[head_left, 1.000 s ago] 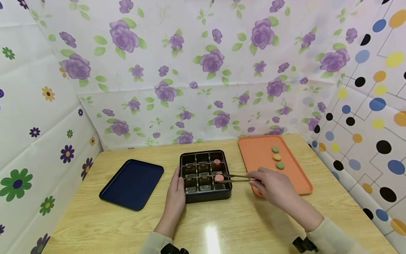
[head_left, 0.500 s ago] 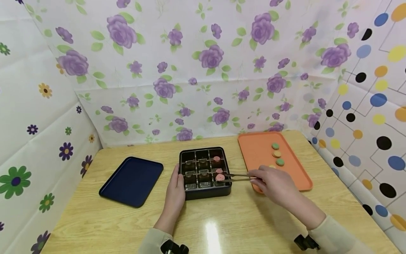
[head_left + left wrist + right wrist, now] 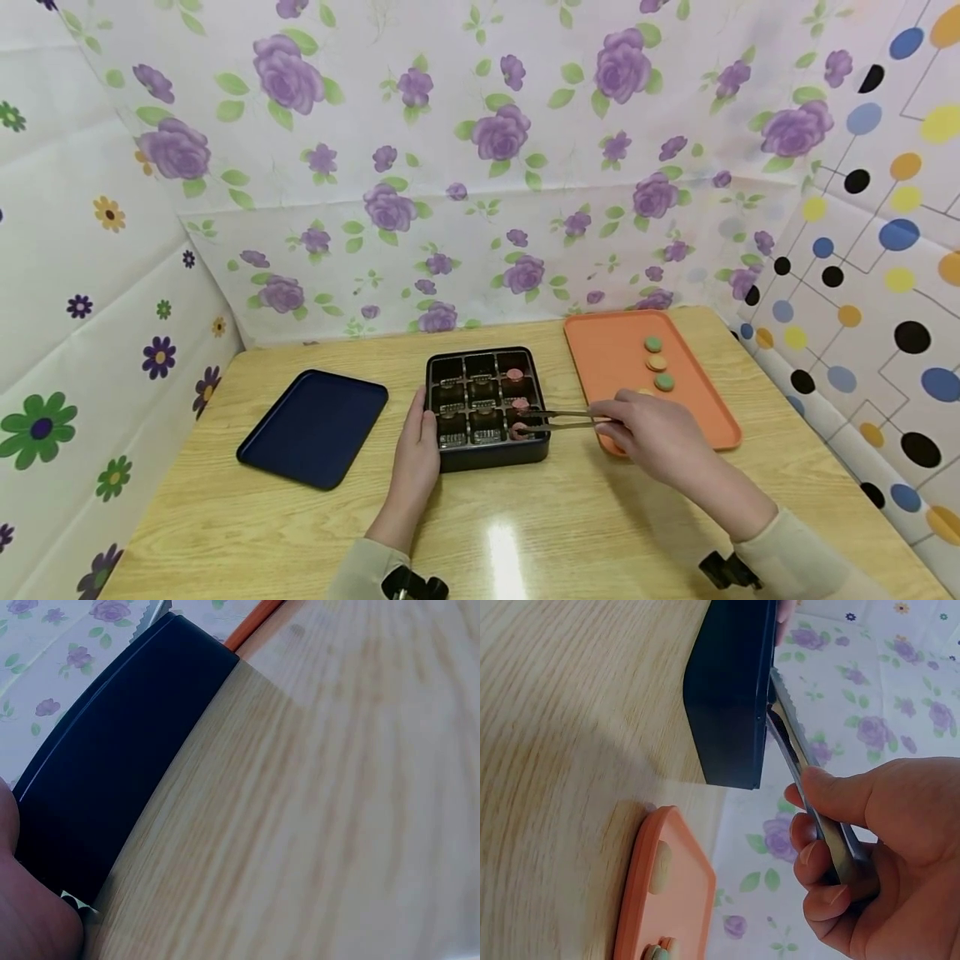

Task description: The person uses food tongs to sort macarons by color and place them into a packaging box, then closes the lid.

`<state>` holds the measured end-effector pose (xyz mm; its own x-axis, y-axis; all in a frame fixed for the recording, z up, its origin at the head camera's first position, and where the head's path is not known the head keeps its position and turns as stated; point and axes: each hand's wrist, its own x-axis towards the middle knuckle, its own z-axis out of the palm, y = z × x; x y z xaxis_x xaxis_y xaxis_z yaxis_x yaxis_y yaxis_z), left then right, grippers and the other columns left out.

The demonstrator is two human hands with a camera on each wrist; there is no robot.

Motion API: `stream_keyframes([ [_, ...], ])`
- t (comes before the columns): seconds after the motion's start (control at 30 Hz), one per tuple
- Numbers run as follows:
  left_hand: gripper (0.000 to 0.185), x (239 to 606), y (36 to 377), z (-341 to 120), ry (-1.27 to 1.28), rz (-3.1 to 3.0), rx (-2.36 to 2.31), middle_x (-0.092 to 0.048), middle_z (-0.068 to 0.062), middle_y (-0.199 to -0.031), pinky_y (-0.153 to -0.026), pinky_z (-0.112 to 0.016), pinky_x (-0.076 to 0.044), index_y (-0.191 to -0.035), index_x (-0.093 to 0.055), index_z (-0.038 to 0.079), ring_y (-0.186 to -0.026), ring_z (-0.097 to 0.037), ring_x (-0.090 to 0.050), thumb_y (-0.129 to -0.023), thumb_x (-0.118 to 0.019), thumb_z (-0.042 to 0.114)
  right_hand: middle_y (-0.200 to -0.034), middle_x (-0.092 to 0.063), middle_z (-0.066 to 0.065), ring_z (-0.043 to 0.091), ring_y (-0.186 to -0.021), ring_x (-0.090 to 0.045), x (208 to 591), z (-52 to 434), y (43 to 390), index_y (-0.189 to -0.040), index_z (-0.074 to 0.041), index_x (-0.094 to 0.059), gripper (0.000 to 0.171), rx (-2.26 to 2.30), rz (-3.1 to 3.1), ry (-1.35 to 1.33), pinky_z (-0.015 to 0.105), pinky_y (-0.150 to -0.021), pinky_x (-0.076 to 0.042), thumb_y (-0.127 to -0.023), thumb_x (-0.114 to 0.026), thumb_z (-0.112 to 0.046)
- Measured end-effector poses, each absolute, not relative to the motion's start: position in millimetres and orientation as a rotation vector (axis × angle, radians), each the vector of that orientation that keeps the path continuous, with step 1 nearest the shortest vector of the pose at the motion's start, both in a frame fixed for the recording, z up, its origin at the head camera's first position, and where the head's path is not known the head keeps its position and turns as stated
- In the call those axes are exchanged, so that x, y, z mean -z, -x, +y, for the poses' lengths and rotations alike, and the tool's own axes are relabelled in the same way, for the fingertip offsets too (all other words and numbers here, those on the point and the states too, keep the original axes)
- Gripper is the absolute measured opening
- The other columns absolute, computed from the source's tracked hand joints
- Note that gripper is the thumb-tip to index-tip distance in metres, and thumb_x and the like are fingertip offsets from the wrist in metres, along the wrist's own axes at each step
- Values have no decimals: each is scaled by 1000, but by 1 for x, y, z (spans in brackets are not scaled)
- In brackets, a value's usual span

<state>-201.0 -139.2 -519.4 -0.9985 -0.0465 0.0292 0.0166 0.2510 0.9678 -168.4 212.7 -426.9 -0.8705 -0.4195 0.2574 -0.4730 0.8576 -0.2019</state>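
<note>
- Lower now than a second ago, the pink cookie [image 3: 519, 431] sits down inside the near-right compartment of the black box [image 3: 487, 407], where before it was held above the rim between the tips of the tweezers [image 3: 564, 418].
- The right hand [image 3: 651, 433] has its thumb and fingers curled round the tweezers' handle; the tips reach over the box's right wall and rest at the cookie, though whether they still pinch it cannot be told.
- The left hand [image 3: 417, 457] lies flat, fingers straight, against the box's left wall near its front corner; in the left wrist view only the heel of the hand [image 3: 30, 915] shows beside that dark wall.
- The box stands at the middle of the worktop [image 3: 525, 533], with another pink cookie [image 3: 514, 375] in its far-right compartment.
- Just right of the box, near the worktop's right edge, lies the orange tray [image 3: 615, 358], with a bare strip of wood between the two; the right hand overlaps the tray's near-left corner.
- Three small rounds [image 3: 657, 363] sit in a row on the tray's far half.
- Well to the left, a dark blue tray [image 3: 315, 427] lies near the worktop's left edge.
- Open wood runs along the whole front edge.
</note>
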Motion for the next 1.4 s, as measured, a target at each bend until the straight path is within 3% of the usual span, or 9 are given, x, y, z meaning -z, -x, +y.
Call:
stream_keyframes([
  [0.57, 58, 518, 200, -138, -40, -2453, 1873, -16, -7, -184, -132, -63, -20, -180, -17, 20, -168, -36, -16, -125, -30, 31, -93, -63, -13, 4, -60, -44, 437, 228, 161, -140, -25, -78, 33, -547, -2826, -486, 29, -53, -36, -107, -78, -27],
  [0.77, 58, 518, 200, -138, -49, -2452, 1880, -16, -8, -184, -132, -64, -20, -180, -17, 20, -168, -36, -15, -125, -31, 30, -87, -62, -11, 5, -63, -47, 441, 242, 163, -144, -21, -76, 35, -612, -2824, -426, 30, -52, -35, -109, -76, -26],
  [1.0, 58, 519, 200, -138, -37, -2448, 1881, -16, -8, -184, -132, -64, -20, -180, -17, 19, -168, -36, -15, -125, -31, 30, -96, -68, -5, 7, -68, -53, 442, 256, 164, -141, -15, -76, 34, -618, -2785, -360, 30, -54, -38, -108, -76, -26],
  [1.27, 58, 519, 200, -138, -43, -2453, 1873, -16, -7, -184, -132, -64, -20, -180, -18, 20, -168, -36, -16, -125, -31, 30, -91, -61, -2, 12, -61, -49, 447, 272, 171, -141, -11, -75, 34, -605, -2800, -285, 33, -50, -37, -109, -75, -24],
  [1.4, 58, 519, 200, -138, -45, -2455, 1873, -16, -7, -184, -132, -64, -20, -180, -17, 21, -168, -36, -16, -124, -31, 31, -100, -69, 5, 15, -67, -56, 449, 284, 176, -145, -9, -72, 38, -605, -2811, -252, 34, -52, -40, -110, -73, -24],
])
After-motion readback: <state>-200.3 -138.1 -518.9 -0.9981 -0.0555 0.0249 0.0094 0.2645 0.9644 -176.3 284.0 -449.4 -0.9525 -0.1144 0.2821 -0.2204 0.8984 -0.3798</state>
